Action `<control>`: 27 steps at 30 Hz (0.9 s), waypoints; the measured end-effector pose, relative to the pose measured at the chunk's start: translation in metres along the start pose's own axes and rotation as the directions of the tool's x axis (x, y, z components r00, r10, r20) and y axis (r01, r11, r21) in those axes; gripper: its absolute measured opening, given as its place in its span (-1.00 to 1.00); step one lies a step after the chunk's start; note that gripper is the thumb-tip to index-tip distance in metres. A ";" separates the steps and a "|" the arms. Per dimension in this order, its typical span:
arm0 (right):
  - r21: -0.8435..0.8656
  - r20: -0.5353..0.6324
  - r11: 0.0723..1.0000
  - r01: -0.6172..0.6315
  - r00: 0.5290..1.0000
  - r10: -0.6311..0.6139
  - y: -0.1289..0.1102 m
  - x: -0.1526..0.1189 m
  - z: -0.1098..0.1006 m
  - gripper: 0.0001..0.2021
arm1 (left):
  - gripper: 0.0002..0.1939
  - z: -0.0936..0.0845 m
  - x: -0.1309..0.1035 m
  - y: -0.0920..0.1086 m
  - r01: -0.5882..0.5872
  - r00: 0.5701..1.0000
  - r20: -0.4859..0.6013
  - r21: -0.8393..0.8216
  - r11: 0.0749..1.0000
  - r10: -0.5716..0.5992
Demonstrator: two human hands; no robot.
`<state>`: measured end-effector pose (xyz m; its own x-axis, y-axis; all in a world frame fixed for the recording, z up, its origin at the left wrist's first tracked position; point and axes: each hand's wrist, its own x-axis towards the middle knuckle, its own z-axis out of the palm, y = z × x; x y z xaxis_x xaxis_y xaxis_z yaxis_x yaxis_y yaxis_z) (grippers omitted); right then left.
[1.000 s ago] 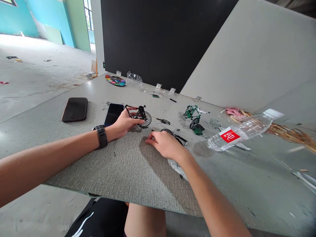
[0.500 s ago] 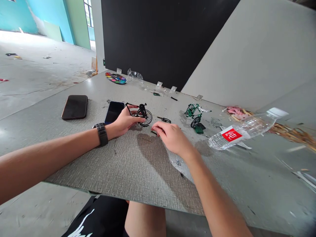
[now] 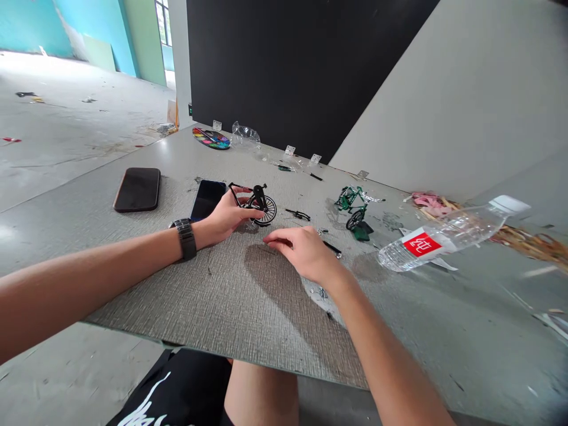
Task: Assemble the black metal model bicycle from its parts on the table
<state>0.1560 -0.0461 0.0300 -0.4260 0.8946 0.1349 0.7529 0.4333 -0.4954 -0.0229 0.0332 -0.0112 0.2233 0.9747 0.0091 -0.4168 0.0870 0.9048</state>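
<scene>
Our left hand (image 3: 226, 216) grips the black toy bicycle (image 3: 258, 198); our right hand (image 3: 308, 253), right of the bicycle, is pinched, on what we cannot tell. It has drawn nearer us, uncovering a black rod (image 3: 331, 248) farther right of the bicycle, so that piece looks reachable, like the fork (image 3: 298, 214) just beyond.

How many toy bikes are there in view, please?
2. A black toy bike, showing one wheel, is held in the left grip; a green toy bike is on the table, farther right. The right grip hides some table; another seems unlikely there.
</scene>
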 end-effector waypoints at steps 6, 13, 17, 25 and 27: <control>-0.095 0.047 0.995 0.025 0.999 -0.021 0.000 -0.002 0.002 -0.87 | -0.36 -0.002 0.001 0.000 0.004 1.000 -0.010 0.020 1.000 -0.004; -0.217 0.078 0.971 0.105 0.993 -0.090 -0.003 -0.001 0.005 -0.87 | -0.37 -0.002 0.003 -0.002 -0.009 1.000 -0.004 0.013 1.000 0.009; -0.217 0.087 0.970 0.106 0.992 -0.089 -0.004 -0.001 0.008 -0.84 | -0.37 -0.001 0.001 0.000 0.009 1.000 -0.016 0.016 1.000 -0.009; -0.266 0.106 0.959 0.101 0.992 -0.075 -0.006 -0.002 0.009 -0.78 | -0.36 0.000 0.000 0.002 0.020 1.000 -0.016 0.019 1.000 -0.019; -0.284 0.102 0.953 0.102 0.992 -0.076 -0.006 -0.002 0.010 -0.77 | -0.36 -0.001 0.001 0.001 0.010 1.000 -0.015 0.021 1.000 -0.010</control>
<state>0.1468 -0.0520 0.0239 -0.5311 0.8432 0.0836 0.8167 0.5357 -0.2144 -0.0238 0.0340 -0.0107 0.2140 0.9768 -0.0066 -0.3963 0.0930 0.9134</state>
